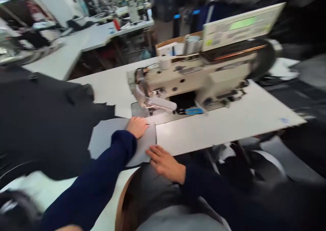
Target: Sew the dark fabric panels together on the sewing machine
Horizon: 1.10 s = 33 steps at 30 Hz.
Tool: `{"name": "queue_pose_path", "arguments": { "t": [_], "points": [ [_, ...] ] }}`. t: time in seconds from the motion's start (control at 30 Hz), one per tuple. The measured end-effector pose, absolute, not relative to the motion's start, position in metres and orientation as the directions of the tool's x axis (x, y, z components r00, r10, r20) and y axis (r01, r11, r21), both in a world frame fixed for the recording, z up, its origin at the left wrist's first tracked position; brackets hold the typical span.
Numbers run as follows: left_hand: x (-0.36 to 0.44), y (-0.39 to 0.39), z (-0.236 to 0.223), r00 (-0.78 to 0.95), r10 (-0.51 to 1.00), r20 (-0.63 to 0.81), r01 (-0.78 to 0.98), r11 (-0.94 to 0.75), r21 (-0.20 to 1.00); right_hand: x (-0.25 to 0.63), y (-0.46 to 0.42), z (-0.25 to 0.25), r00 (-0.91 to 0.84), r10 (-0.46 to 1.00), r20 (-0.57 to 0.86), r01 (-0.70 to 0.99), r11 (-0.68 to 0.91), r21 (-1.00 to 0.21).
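Note:
A light grey fabric piece [104,136] lies over the front edge of the white sewing table [203,130]. My left hand [137,126] presses on its upper part with curled fingers, just in front of the sewing machine's [183,78] needle area. At the lower right corner of the fabric my right hand [166,163] rests, fingers stretched out and the tips touching the edge. The thumb of that hand is hidden. A blue-handled tool [192,111], perhaps thread snips, lies under the machine's arm.
Dark fabric [46,122] is spread across the left side. A control panel [241,27] with a lit green screen tops the machine, beside a white thread spool [165,61]. Further worktables [94,37] stand behind, blurred. Dark and grey material is heaped at the right.

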<state>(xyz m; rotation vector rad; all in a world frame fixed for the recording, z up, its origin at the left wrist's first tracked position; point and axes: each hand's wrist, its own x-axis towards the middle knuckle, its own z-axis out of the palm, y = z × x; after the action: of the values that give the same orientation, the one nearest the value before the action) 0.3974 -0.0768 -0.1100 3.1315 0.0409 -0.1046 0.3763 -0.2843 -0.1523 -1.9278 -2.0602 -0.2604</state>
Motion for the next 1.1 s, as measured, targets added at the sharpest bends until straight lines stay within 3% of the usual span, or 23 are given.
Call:
{"name": "queue_pose_path", "arguments": {
  "t": [0.13, 0.57, 0.97, 1.1],
  "points": [
    [0.383, -0.055, -0.111, 0.991, 0.075, -0.109, 0.069, -0.996, -0.06, 0.38, -0.284, -0.162, 0.004, 0.915, 0.402, 0.984, 0.069, -0.167],
    [0.398, -0.054, -0.111, 0.986, 0.073, -0.151, 0.076, -0.997, 0.02, 0.379, -0.282, -0.166, 0.016, 0.923, 0.384, 0.957, 0.097, -0.274],
    [0.455, -0.01, -0.111, 0.978, 0.128, -0.166, 0.143, -0.986, 0.085, 0.429, -0.235, -0.156, -0.004, 0.916, 0.401, 0.983, 0.077, -0.167],
    [0.472, -0.003, -0.114, 0.982, 0.132, -0.137, 0.15, -0.98, 0.132, 0.44, -0.229, -0.159, 0.006, 0.919, 0.394, 0.979, 0.075, -0.19]
  ]
}}
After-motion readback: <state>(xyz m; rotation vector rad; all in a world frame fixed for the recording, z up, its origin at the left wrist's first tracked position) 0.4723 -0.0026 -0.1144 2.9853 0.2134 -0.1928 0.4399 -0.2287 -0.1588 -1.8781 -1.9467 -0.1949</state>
